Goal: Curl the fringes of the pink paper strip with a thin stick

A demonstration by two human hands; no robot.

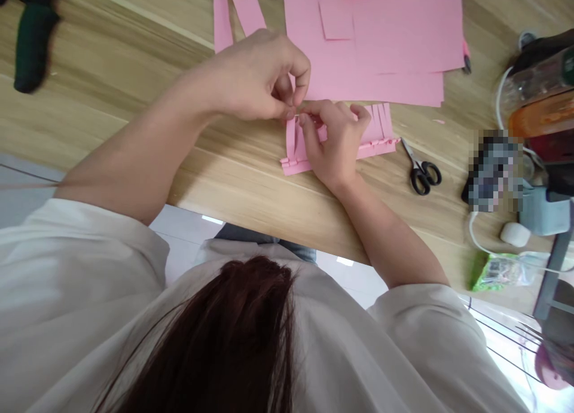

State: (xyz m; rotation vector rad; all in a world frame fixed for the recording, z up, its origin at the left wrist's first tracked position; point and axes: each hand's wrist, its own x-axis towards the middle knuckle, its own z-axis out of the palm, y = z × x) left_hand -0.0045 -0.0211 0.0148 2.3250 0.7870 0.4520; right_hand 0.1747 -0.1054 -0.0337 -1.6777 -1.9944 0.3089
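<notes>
Dark hair (233, 347) foremost; 2 hands (258, 75) (336, 141) pinch slit pink paper (375, 132).

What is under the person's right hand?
Fringed pink paper lies beneath the right hand; its two ends show. The hand covers much of its middle, so any cuts there cannot be seen.

Diffuse light covers the pink paper (403, 30) evenly. Floor (506, 346) at 4 o'clock: overexposed. Tabletop (186, 180) at 9 o'clock: soft shadow. Dark handle (33, 45) at 10 o'clock: blurred. Object (493, 171) at 3 o'clock: pixelated. Outer edges: wide-angle stretch.
</notes>
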